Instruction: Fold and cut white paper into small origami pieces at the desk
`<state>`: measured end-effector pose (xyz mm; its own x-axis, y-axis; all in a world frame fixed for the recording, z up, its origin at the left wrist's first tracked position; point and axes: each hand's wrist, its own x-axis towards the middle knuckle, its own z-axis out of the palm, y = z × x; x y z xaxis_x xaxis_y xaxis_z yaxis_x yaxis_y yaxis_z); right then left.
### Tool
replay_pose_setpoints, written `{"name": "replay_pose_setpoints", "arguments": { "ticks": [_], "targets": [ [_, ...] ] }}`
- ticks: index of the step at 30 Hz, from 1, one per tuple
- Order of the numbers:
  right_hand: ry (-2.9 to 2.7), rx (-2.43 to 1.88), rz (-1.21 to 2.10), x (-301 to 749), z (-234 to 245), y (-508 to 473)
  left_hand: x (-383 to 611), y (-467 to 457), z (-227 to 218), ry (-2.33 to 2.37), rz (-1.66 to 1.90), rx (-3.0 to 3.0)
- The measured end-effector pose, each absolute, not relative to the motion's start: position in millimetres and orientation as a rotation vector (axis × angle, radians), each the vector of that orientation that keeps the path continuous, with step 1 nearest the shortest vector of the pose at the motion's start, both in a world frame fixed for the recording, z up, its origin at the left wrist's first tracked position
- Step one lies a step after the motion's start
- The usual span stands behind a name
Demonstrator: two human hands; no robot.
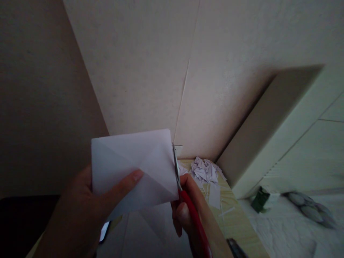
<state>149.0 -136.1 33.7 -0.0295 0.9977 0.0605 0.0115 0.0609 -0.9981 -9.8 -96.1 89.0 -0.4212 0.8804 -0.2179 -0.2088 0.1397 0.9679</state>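
Observation:
My left hand (107, 197) grips a creased sheet of white paper (129, 154) from its left side, thumb flat on the front and the other fingers hidden behind. My right hand (188, 208) is closed round the red handles of a pair of scissors (193, 218). The blades point up and lie along the paper's right edge; whether paper is between them I cannot tell. Below the held sheet, more creased white paper (150, 233) lies on the wooden table.
Folded white paper pieces (204, 170) are heaped at the table's far end, with thin paper strips (224, 211) nearer. A phone (104, 231) lies partly hidden at lower left. Behind the table (242, 229) stands a wall (145, 71). A dark green box (260, 199) sits at right.

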Motion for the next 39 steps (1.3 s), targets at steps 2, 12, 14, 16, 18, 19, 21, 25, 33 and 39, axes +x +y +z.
{"name": "replay_pose_setpoints", "arguments": {
  "ticks": [2, 12, 14, 16, 18, 19, 21, 25, 33, 39],
  "targets": [
    [-1.269, -1.160, 1.171, 148, 35, -137, -9, -96, 90, 1.474, 1.469, 0.703],
    [-1.252, -1.197, 1.167, 148, 39, -142, -14, -98, 81, 1.567, 1.508, 0.702],
    [-1.233, -1.190, 1.187, 147, 39, -144, -15, -98, 81, 1.572, 1.521, 0.687],
    [-1.204, -1.187, 1.210, 146, 38, -145, -14, -97, 80, 1.565, 1.547, 0.673],
    [-1.199, -1.180, 1.214, 146, 37, -144, -14, -97, 78, 1.564, 1.564, 0.678],
    [-1.208, -1.176, 1.206, 147, 36, -142, -15, -97, 76, 1.564, 1.582, 0.684],
    [-1.231, -1.164, 1.175, 149, 34, -139, -15, -98, 73, 1.566, 1.624, 0.710],
    [-1.244, -1.168, 1.173, 154, 33, -135, -15, -98, 76, 1.597, 1.638, 0.721],
    [-1.236, -1.188, 1.242, 151, 39, -140, 1, -105, 92, 1.566, 1.517, 0.734],
    [-1.141, -1.167, 1.231, 146, 35, -142, 11, -117, 100, 1.607, 1.520, 0.824]
  ]
}}
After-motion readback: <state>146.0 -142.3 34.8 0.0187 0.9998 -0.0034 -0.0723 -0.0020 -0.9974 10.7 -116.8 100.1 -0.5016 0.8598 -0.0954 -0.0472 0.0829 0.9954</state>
